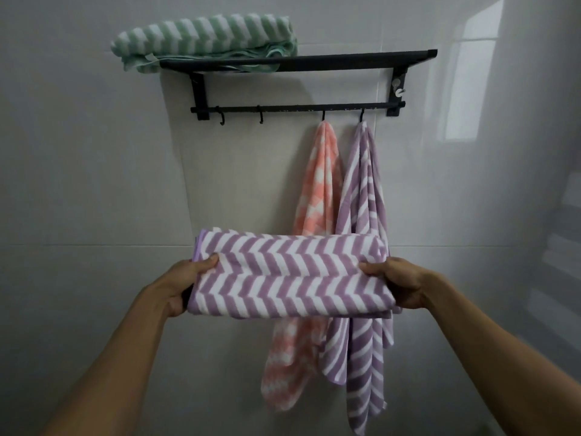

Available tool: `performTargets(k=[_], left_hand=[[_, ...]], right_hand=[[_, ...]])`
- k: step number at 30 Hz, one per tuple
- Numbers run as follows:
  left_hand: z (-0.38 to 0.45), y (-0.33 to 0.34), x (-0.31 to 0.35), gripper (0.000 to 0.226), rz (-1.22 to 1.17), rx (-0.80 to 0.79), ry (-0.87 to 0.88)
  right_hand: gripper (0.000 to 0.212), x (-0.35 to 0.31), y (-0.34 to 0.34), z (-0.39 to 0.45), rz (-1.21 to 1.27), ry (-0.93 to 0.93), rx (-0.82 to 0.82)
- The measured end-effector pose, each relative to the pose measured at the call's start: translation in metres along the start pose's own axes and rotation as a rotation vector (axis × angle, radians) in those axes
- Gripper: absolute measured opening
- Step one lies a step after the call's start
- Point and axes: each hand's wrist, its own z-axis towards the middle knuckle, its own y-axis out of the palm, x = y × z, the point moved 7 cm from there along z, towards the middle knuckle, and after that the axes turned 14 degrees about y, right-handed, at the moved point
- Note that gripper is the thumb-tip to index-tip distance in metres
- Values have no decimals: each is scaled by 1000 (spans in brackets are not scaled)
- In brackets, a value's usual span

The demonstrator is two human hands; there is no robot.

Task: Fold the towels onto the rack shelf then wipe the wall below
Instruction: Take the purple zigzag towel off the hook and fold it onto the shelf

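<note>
Folded purple towel (290, 275) held level; green towel (204, 37) on shelf (330, 59).

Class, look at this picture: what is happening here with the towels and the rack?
A person holds a folded purple towel level in front of the wall, the left hand gripping one end and the right hand the other. A folded green towel already lies on the left end of the black rack shelf. A pink towel and another purple striped towel hang unfolded from hooks below.
</note>
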Motion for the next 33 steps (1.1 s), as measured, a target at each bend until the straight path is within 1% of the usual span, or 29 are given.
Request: performTargets(k=[1, 3, 5, 7, 10, 11, 13, 15, 16, 17, 18, 19, 20, 22, 23, 25, 26, 30, 31, 32, 33], left_hand=[[2, -4, 4, 45, 19, 14, 18], [6, -11, 11, 46, 82, 48, 68], [9, -17, 16, 53, 113, 71, 125], [12, -25, 18, 57, 107, 85, 140], [15, -34, 19, 65, 57, 118, 123], [16, -33, 19, 65, 37, 99, 102], [15, -24, 19, 66, -37, -32, 32], [12, -9, 18, 88, -98, -181, -28], [13, -5, 18, 94, -104, -212, -38], [16, -4, 18, 87, -94, -210, -43], [15, -1, 19, 72, -77, -195, -48], [14, 1, 20, 58, -44, -173, -54], [14, 4, 22, 50, -18, -164, -47], [11, 14, 30, 48, -63, -158, -7], [10, 19, 35, 45, -101, -148, 18], [8, 30, 50, 38, -111, -115, 84], [5, 37, 59, 40, -105, -91, 117], [-18, 75, 104, 72, -51, 96, 311], [-26, 88, 116, 72, -20, 124, 362], [-33, 99, 125, 67, 6, 138, 407], [-42, 118, 136, 58, 21, 145, 456]], right_hand=[[52, -2, 2, -2, -30, -5, 24], [68, -4, 3, -2, -75, -31, 76], [66, -9, 8, -7, -76, -86, 113], [61, -12, 15, -14, -87, -148, 160], [65, -15, 20, -23, -99, -207, 251], [65, -15, 22, -27, -83, -215, 285], [60, -13, 23, -33, 21, -173, 312], [53, -5, 27, -40, 114, -47, 228], [52, -2, 30, -44, 133, 6, 169], [50, 0, 34, -51, 137, 27, 116], [48, 0, 34, -57, 129, 17, 91], [46, -2, 32, -61, 118, -9, 95], [42, -4, 28, -69, 114, -45, 112], [35, -8, 18, -81, 152, -96, 159], [35, -10, 10, -86, 157, -120, 191], [41, -15, -11, -95, 140, -169, 240], [46, -18, -21, -102, 129, -191, 266], [68, -33, -64, -142, 129, -295, 421], [69, -36, -75, -152, 155, -308, 450], [66, -38, -84, -160, 164, -333, 466], [56, -42, -98, -176, 155, -368, 474]])
